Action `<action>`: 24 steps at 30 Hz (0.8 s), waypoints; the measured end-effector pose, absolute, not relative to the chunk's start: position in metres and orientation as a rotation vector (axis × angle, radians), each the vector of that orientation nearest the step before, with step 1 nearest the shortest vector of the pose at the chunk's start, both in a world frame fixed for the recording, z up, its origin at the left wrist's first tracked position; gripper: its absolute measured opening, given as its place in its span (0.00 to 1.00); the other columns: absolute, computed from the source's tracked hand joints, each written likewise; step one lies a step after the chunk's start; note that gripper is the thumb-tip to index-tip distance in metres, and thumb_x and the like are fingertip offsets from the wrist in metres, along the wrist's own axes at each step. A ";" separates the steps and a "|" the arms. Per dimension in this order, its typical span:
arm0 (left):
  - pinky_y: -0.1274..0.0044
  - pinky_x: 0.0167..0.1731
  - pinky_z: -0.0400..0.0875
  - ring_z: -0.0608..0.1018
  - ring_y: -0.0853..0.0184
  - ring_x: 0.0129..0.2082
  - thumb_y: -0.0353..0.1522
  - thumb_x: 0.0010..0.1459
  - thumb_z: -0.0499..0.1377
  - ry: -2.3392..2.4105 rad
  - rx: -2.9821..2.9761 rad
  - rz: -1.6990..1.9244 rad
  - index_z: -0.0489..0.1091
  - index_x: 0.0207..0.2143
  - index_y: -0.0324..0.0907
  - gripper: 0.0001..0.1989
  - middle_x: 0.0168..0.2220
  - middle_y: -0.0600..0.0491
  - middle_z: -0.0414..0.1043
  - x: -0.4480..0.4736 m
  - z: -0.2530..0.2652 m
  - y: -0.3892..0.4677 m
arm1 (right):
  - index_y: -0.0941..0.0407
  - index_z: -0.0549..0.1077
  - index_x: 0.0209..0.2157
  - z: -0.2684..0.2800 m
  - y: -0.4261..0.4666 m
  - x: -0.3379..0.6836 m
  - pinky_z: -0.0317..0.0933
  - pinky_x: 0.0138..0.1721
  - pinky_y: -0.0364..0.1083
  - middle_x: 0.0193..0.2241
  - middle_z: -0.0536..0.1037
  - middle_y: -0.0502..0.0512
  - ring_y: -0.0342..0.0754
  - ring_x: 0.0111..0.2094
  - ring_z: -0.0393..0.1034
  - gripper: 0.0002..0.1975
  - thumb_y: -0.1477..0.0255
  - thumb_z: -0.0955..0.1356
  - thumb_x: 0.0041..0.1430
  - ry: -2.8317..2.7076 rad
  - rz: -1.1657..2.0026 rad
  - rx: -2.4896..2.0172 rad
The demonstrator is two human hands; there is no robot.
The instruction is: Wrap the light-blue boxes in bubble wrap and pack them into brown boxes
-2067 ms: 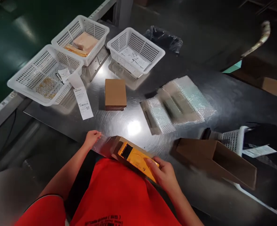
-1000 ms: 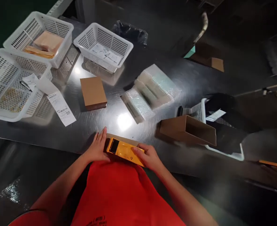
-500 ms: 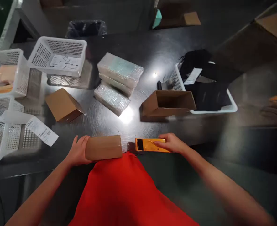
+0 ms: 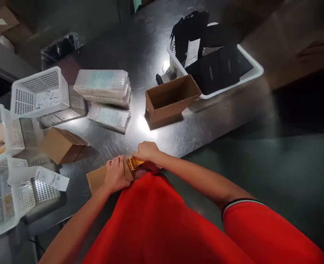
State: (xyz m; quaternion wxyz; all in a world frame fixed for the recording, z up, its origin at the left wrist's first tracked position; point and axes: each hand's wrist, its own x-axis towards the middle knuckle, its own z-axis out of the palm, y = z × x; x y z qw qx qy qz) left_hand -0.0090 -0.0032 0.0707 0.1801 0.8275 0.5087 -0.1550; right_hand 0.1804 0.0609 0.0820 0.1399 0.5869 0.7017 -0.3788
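Note:
My left hand [image 4: 116, 173] is wrapped over a small brown cardboard box [image 4: 97, 177] at the table's front edge, close to my red clothing. An orange tape dispenser [image 4: 137, 161] is gripped in my right hand [image 4: 147, 151], its front end against the box's right end. Part of the dispenser is hidden under my fingers. Beyond my hands stands an open cardboard box [image 4: 163, 103]. To the left a second brown box [image 4: 64, 145] sits tilted on the table.
Bubble-wrapped packs [image 4: 101, 83] are stacked at mid-table. A white basket [image 4: 251, 71] with black bags [image 4: 210, 69] stands at the back right. More white baskets [image 4: 35, 88] line the left, with a printed label strip [image 4: 52, 179] hanging from one.
My right hand has brought the tape dispenser leftward onto the box's end. My left hand has shifted from the box's left end to over its top. The view has turned.

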 end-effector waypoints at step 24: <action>0.50 0.64 0.54 0.65 0.51 0.63 0.38 0.59 0.58 0.761 2.787 0.071 0.69 0.53 0.46 0.20 0.58 0.44 0.69 -0.158 0.007 -0.045 | 0.59 0.76 0.40 -0.032 -0.027 0.307 0.58 0.49 0.63 0.32 0.78 0.72 0.66 0.39 0.72 0.23 0.57 0.59 0.63 2.040 -0.029 2.711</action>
